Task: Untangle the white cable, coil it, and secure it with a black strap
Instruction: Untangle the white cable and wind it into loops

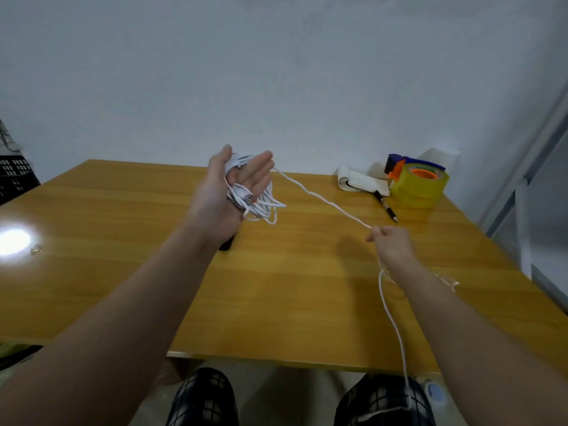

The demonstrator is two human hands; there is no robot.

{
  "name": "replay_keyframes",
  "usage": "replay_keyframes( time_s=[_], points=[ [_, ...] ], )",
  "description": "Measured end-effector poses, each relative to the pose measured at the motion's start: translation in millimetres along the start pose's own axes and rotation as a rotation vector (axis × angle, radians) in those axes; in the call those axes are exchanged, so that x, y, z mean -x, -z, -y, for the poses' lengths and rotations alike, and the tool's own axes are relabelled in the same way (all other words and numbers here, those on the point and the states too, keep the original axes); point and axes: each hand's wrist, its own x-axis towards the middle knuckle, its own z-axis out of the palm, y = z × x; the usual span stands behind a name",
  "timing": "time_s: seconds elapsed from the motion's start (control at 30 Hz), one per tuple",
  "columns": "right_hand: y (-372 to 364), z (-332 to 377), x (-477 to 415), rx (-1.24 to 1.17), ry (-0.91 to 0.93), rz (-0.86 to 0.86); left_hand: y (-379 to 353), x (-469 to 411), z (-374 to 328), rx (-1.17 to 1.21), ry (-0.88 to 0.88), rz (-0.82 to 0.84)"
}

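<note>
Well, glossy wooden table [123, 210] against pale wall [276, 72], tape dispenser [421, 186], notepad [359, 181], pen [385, 206] far right, white cable [330, 204] looped round flat-fingered left hand [233, 186], stretched to right hand [390, 241] pinching it

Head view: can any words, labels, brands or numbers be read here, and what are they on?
No text can be read.
Notepad: any marks are too small and blurred to read.
Tape roll: no legible label.
Pen: too small to tell.
</note>
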Motion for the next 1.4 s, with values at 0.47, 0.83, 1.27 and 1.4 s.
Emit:
replay_keyframes(
  time_s=[0.47, 0.83, 1.27, 1.4],
  points=[
    [-51.0, -14.4, 74.8, 0.909, 0.922, 0.351, -16.2, -31.5, 23.8, -0.118, 0.029, -0.062],
    [-39.2, 37.4, 73.0, 0.615, 1.379, 0.191, -0.4, -35.0, 37.8, -1.031, -0.079, 0.039],
    [9.9, 63.1, 24.4, 0.553, 1.143, -0.186, 12.7, 0.0, 43.3, -1.459, -0.094, 0.324],
    [14.3, 64.8, 24.9, 0.639, 1.033, -0.228, 2.0, 4.8, 40.2, -1.578, -0.096, 0.447]
  ],
)
